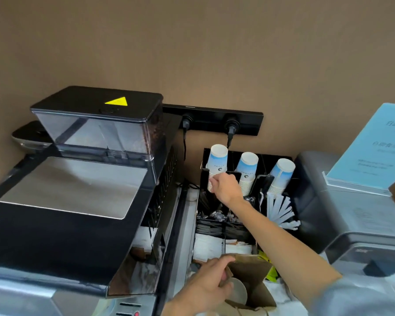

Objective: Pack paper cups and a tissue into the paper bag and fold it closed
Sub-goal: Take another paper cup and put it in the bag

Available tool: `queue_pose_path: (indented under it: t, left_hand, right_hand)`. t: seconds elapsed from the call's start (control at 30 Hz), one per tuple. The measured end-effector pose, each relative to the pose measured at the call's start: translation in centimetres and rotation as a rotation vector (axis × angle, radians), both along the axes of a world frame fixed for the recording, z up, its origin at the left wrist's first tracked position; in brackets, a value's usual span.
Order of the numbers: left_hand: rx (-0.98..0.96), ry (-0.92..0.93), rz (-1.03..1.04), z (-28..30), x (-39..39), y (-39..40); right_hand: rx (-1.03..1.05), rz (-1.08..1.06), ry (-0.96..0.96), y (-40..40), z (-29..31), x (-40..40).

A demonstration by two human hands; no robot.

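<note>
Cups are partly packed: the bag (249,283) stands open at the near edge of the desk, held at its rim by the left hand (205,286), fingers pinched on the brown paper, and one white cup (237,291) already lies inside. The right hand (226,188) reaches to the organizer (290,197), its fingers closed around the lower cups of the left stack (217,163). Two more stacks stand in the middle and right slots. Napkins (209,246) lie in the front compartments, wrapped stirrers (281,210) at the right. Probably left: more cups, the tissue, the fold.
</note>
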State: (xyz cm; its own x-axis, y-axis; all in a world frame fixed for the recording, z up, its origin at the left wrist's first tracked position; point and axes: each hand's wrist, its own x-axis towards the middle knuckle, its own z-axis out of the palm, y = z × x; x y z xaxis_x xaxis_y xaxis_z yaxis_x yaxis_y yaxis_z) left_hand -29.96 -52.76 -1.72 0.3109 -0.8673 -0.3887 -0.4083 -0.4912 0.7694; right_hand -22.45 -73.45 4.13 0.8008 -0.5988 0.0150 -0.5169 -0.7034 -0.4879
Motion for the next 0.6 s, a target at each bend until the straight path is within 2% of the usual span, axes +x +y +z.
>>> queue_pose_path:
  t: [0.23,0.33,0.4,0.47,0.6]
  left_hand:
    - [-0.073,-0.011,-0.011,-0.8,0.3,0.2]
    - [-0.089,0.001,-0.003,-1.1,0.5,0.3]
    - [-0.094,0.001,-0.008,-1.3,0.6,0.2]
    - [-0.095,0.004,-0.017,-1.3,0.8,0.1]
    - [-0.099,0.001,-0.046,-1.1,1.2,0.3]
  right_hand:
    - [0.056,0.180,-0.419,0.6,10.3,-10.6]
    - [0.051,0.345,-0.488,1.4,15.6,-16.8]
    - [0.049,0.471,-0.401,2.1,18.0,-20.1]
    - [0.040,0.550,-0.236,3.0,18.4,-21.9]
    - [0.019,0.652,0.112,5.4,14.9,-21.5]
